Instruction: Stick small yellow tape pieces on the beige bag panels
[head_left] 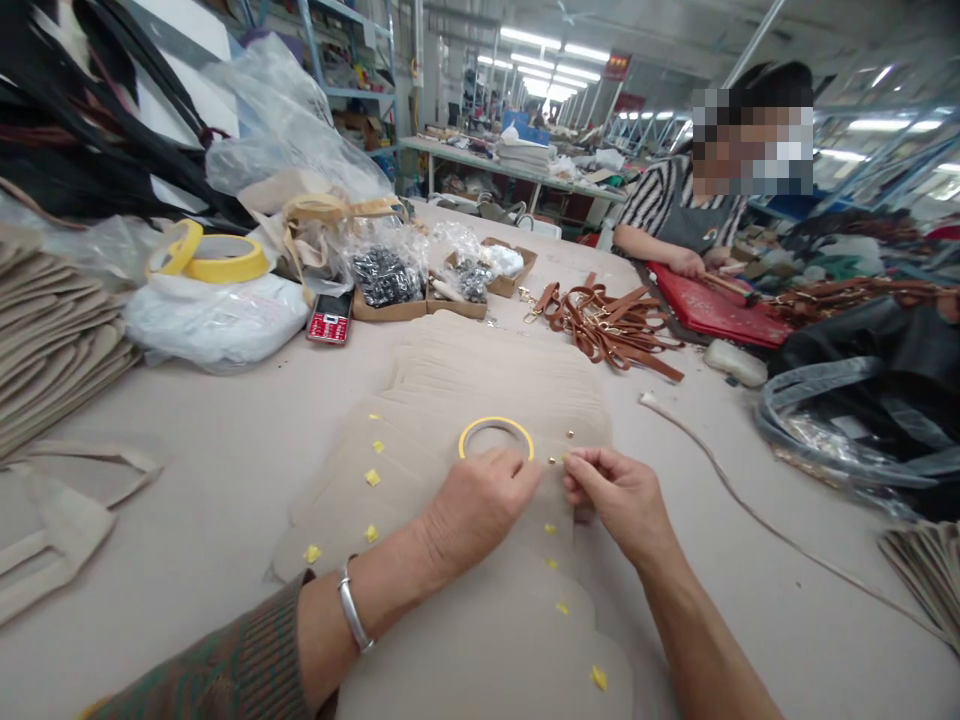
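Observation:
Beige panels lie fanned in an overlapping stack, with small yellow tape pieces along both sides. My left hand is closed at the near edge of a yellow tape roll lying on the stack. Its fingertips are hidden, so what they hold does not show. At the stack's right edge my right hand pinches thumb against forefinger, with a bit of yellow showing at the tips. Two small metal studs sit on the panel just left of these fingertips.
Brown straps lie beyond the stack, near a co-worker handling straps over a red pad. Small-parts boxes, a phone and more tape rolls stand back left. A cord crosses the right side.

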